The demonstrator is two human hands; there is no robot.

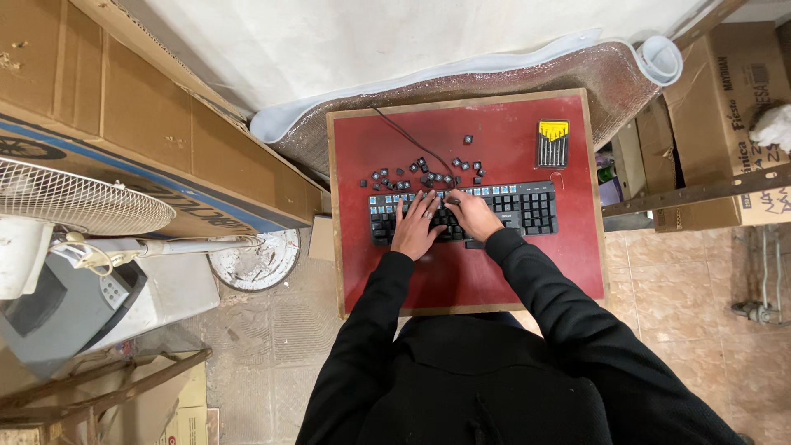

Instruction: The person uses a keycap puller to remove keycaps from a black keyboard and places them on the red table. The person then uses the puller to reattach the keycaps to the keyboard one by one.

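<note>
At frame centre, the left hand lies flat, fingers spread, steadying the black plastic keyboard; the right hand, fingers curled, seems to pinch a keycap — best pulled straight upward.

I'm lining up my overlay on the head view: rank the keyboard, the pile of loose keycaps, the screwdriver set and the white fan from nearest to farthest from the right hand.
1. Keyboard: directly under the right hand.
2. Loose keycaps: just beyond the keyboard, up and left.
3. Screwdriver set: table's far right corner.
4. White fan: off the table, far left.
</note>
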